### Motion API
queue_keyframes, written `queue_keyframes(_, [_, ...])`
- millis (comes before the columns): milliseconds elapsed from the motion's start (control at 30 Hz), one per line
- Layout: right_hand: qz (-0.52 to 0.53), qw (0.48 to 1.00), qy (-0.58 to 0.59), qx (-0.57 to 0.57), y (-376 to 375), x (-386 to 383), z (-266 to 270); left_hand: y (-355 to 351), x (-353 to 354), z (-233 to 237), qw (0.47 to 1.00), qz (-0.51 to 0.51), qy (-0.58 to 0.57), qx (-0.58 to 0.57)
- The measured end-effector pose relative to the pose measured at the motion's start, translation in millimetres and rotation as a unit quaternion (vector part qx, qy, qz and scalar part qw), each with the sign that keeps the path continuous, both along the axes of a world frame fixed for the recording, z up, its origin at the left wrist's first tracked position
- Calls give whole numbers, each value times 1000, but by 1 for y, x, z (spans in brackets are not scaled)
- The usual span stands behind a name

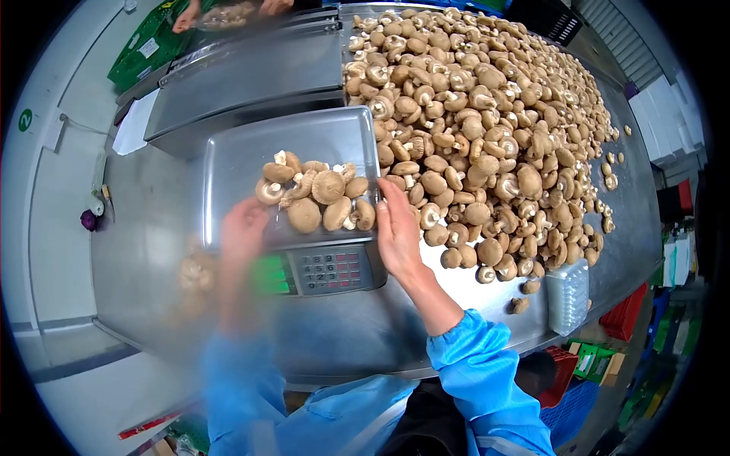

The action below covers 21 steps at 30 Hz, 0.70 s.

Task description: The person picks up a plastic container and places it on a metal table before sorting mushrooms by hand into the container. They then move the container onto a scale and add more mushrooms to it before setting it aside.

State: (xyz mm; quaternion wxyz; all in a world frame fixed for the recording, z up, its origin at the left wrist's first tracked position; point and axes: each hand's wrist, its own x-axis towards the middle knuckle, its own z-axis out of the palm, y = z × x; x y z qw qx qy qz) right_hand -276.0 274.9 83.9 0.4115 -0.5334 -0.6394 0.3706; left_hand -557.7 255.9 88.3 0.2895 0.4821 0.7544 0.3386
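Observation:
Shiitake mushrooms (328, 187) lie in a loose group on the metal pan (251, 152) of a weighing scale. Below the pan are the scale's keypad (331, 267) and a green lit display (272, 274). My left hand (244, 226), smeared by motion, is over the pan's front left part, fingers towards the mushrooms. Along the pan's right edge, my right hand (398, 228) has its fingers stretched out, between the pan and the big mushroom pile (487, 129). Left of my left forearm is a blurred clump of mushrooms (196, 275).
Stacked clear plastic trays (568, 298) stand at the table's right front. Behind the scale is a steel machine surface (251, 80). Another person's hands (187, 17) hold a pack of mushrooms near a green crate (148, 49). A knife (107, 199) lies at far left.

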Motion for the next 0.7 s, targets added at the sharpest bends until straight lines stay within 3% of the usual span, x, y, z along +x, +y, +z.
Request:
queue_keyframes(67, [-6,1000,-13,13,-2,8,-5,-4,-24,-8,996,-15,83,30])
queue_keyframes(167, [-33,998,-17,44,-4,13,4,5,-15,23,988,40,16,148])
queue_keyframes(233, [-32,997,9,62,-4,12,7,16,-7,37,978,-17,-7,209])
queue_keyframes(333, [-4,993,-34,113,-6,10,17,31,18,68,970,-90,29,222])
queue_keyframes(467, [38,985,-82,147,-6,3,23,55,23,55,954,-171,45,241])
queue_keyframes(600, [64,985,-87,138,2,-18,19,62,30,35,957,-241,-59,152])
queue_keyframes(700, [77,980,-106,152,8,-37,14,52,43,27,949,-263,0,175])
